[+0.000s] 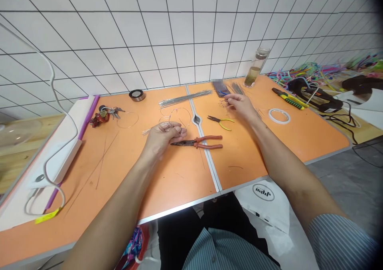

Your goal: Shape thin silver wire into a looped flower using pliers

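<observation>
My left hand is closed, with thumb and fingers pinched on a thin bent wire that loops up above the fingertips. Just right of it, red-handled needle-nose pliers lie across the table seam. My right hand reaches to the back right, fingers drawn together over some fine copper-coloured wires; what is between its fingertips is too small to make out. Below that hand rest small yellow-handled pliers. Behind both hands lies a bundle of straight silvery wires.
On the orange table are black tape, keys, a white ring roll, a phone, a glass bottle and a green-yellow tool. A white power unit with a cable stands left. Tiled wall behind.
</observation>
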`<state>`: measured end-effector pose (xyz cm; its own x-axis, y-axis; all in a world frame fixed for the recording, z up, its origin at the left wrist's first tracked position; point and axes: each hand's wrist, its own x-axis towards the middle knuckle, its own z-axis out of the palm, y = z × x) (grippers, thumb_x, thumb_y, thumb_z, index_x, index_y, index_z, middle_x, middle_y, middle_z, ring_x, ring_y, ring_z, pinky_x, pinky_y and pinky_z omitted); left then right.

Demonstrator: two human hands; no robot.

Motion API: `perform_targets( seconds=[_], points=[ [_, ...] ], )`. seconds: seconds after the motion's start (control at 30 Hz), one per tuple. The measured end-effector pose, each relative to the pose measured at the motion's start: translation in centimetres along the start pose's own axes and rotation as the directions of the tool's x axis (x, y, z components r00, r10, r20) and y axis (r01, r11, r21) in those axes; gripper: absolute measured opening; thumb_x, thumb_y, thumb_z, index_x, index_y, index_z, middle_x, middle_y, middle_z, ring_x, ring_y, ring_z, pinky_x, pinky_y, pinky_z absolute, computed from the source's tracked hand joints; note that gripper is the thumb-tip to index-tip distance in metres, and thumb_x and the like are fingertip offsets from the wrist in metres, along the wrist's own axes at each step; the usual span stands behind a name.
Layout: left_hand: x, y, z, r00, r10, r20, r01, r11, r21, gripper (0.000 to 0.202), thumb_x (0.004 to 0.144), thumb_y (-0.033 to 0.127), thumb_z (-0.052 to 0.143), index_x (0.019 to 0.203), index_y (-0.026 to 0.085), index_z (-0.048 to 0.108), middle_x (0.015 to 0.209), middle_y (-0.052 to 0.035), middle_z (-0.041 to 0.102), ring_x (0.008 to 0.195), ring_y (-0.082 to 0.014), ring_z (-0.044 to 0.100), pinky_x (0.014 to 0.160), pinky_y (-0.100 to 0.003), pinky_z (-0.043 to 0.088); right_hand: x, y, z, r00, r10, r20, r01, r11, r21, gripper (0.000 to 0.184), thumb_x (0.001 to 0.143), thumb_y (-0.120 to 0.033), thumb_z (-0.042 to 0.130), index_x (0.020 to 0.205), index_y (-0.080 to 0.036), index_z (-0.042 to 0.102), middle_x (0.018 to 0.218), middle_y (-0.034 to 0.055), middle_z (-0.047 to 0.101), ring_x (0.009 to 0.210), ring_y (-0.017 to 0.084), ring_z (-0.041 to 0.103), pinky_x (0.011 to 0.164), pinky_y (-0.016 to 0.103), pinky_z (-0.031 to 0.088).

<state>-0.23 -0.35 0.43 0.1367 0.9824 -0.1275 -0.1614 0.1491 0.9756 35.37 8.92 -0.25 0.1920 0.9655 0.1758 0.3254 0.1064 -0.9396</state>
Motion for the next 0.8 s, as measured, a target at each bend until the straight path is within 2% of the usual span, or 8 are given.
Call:
perform_targets(
  seconds=[0.13,0.3,0.37,0.47,0.6,0.8],
  points=[
    [0.1,-0.2,-0.2,1.0,-0.016,0.027,0.015,1.0,0.025,0.042,0.072,0.041,0.1,0.096,0.012,0.08,0.096,-0.012,0.085,0.088,-0.0208,0.083,0.086,-0.03,0.07,0.5,1.0,-0.3,0.998,-0.056,-0.01,0.052,0.972,-0.229,0.033,0.083,-0.019,0.067,0.11,-0.019,0.087,0.119,0.0087,0.086,0.107,0.027,0.079,0.101,0.043,0.061],
    [-0.1,-0.2,0.1,1.0,-0.001,-0.011,0.001,1.0,0.009,0.042,0.069,0.04,0.1,0.094,0.013,0.079,0.093,-0.0114,0.085,0.085,-0.0221,0.083,0.085,-0.034,0.07,-0.7,-0.5,-0.6,0.982,-0.183,-0.038,0.156,0.913,-0.378,0.037,0.09,-0.02,0.063,0.117,-0.017,0.088,0.119,0.0105,0.086,0.112,0.03,0.079,0.105,0.046,0.059],
    [0.0,-0.2,0.2,1.0,0.0,-0.023,0.0,1.0,-0.004,0.045,0.067,0.04,0.101,0.094,0.013,0.078,0.094,-0.0122,0.085,0.085,-0.0228,0.083,0.084,-0.035,0.069,-1.9,-1.7,-0.2,0.975,-0.219,0.028,0.21,0.878,-0.431,0.034,0.093,-0.025,0.066,0.118,-0.019,0.088,0.118,0.0105,0.087,0.108,0.031,0.08,0.102,0.047,0.06],
    [0.3,-0.2,0.0,0.999,-0.01,-0.039,0.01,1.0,-0.016,0.045,0.066,0.039,0.101,0.094,0.013,0.078,0.094,-0.0121,0.085,0.085,-0.022,0.083,0.083,-0.034,0.069,-3.9,-3.5,0.8,0.952,-0.226,0.205,0.301,0.808,-0.506,0.031,0.097,-0.026,0.064,0.117,-0.022,0.088,0.119,0.0086,0.087,0.11,0.03,0.079,0.1,0.044,0.059],
    [0.5,-0.2,-0.4,0.999,-0.004,-0.043,0.003,1.0,-0.017,0.044,0.068,0.038,0.1,0.096,0.013,0.078,0.094,-0.0112,0.085,0.084,-0.0204,0.082,0.082,-0.032,0.068,-6.3,-5.2,2.2,0.925,-0.209,0.316,0.364,0.723,-0.587,0.029,0.1,-0.028,0.062,0.115,-0.025,0.087,0.121,0.0065,0.086,0.111,0.031,0.078,0.093,0.043,0.057],
    [0.4,0.2,-0.7,0.998,-0.016,-0.068,0.013,0.999,-0.039,0.04,0.07,0.034,0.098,0.098,0.013,0.078,0.096,-0.0118,0.086,0.084,-0.0211,0.083,0.081,-0.032,0.068,-8.9,-6.8,3.2,0.834,-0.126,0.537,0.479,0.646,-0.594,0.034,0.098,-0.041,0.067,0.124,-0.027,0.084,0.116,0.0067,0.085,0.103,0.03,0.076,0.081,0.04,0.052]
  ],
)
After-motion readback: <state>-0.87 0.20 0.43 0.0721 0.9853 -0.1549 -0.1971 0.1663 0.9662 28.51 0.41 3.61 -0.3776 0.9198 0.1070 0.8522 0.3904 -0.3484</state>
